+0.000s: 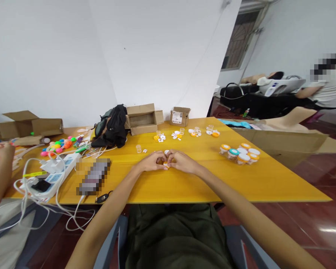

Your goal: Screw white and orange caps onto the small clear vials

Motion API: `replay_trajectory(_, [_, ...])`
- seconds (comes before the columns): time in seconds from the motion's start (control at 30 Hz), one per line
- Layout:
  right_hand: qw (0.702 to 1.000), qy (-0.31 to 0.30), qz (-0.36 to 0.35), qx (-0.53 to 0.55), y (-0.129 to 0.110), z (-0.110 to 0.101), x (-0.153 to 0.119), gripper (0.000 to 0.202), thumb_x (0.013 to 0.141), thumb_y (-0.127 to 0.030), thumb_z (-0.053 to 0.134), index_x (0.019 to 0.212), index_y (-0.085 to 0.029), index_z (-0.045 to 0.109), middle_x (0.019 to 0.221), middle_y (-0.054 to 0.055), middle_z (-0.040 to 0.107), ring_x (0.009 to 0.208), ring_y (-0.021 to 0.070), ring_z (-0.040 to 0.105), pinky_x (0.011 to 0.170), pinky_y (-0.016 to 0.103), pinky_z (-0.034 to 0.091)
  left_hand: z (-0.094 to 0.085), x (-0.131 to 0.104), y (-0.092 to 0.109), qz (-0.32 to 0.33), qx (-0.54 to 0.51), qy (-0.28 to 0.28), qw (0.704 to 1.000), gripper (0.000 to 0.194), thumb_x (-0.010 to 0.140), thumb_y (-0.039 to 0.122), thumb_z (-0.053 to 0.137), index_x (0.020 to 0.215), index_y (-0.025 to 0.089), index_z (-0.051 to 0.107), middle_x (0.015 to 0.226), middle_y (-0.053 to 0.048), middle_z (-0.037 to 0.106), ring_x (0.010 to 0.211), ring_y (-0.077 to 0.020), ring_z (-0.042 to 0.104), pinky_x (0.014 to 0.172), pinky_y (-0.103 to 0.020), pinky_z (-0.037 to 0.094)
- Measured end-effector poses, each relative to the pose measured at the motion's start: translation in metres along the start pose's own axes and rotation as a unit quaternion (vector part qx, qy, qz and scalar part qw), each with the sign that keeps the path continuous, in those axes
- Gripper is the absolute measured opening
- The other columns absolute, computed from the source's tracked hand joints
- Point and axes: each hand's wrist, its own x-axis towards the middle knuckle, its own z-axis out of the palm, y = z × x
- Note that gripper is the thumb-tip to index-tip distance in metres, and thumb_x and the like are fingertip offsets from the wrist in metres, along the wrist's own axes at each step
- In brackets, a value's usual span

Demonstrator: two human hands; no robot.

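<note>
My left hand (152, 161) and my right hand (182, 161) meet over the middle of the table, fingers curled from both sides around a small orange-and-white lid (165, 164). The fingers hide part of it. Just beyond my fingertips lies a white round piece (166, 152), partly covered by my hands. To the left, a clear cup (139, 148) stands near a small white cut-out piece (145, 151). Farther back, several groups of clear cups, orange rings (179, 136) and white pieces (161, 138) sit in a row.
Lidded clear jars (243, 158) cluster at the right. Cardboard boxes (144, 118) and a black bag (113, 125) stand at the back. Left are a phone (93, 177), a power strip (57, 177), cables, colourful balls (57, 146) and another person's hand (4, 151).
</note>
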Motion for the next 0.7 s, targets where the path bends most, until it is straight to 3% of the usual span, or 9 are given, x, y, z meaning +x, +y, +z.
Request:
replay_trajectory(0.17, [0.999,0.01,0.006,-0.034,-0.0007,0.0021,-0.0013,0.007,0.078,-0.017,0.069,0.073,-0.022,0.069,0.101,0.004,0.07,0.094,0.0194,0.068,0.083,0.03,0.051,-0.0003,-0.0003,0.0026,-0.003,-0.005,-0.002,1.0,0.027,0.07,0.038,0.078,0.077,0.017,0.062,0.077,0.002,0.051,0.068,-0.011,0.042,0.064,-0.024,0.036])
replay_trajectory(0.37, [0.998,0.003,0.013,-0.064,-0.0041,0.0032,0.0016,0.009,0.076,-0.013,0.069,0.071,-0.021,0.067,0.093,0.005,0.07,0.093,0.0204,0.067,0.079,0.028,0.051,-0.0003,0.0,0.0045,0.0,-0.009,-0.005,1.0,0.024,0.069,0.031,0.078,0.076,0.017,0.061,0.075,0.003,0.051,0.068,-0.0107,0.042,0.065,-0.024,0.037])
replay_trajectory(0.7, [0.999,0.0,0.04,-0.005,-0.0021,0.0012,0.0018,0.011,0.074,-0.01,0.066,0.067,-0.018,0.066,0.088,0.004,0.07,0.083,0.0183,0.066,0.076,0.026,0.049,0.0012,-0.0004,0.0003,0.001,-0.015,-0.003,1.0,0.028,0.07,0.038,0.078,0.079,0.016,0.063,0.079,0.003,0.053,0.067,-0.01,0.042,0.064,-0.024,0.037])
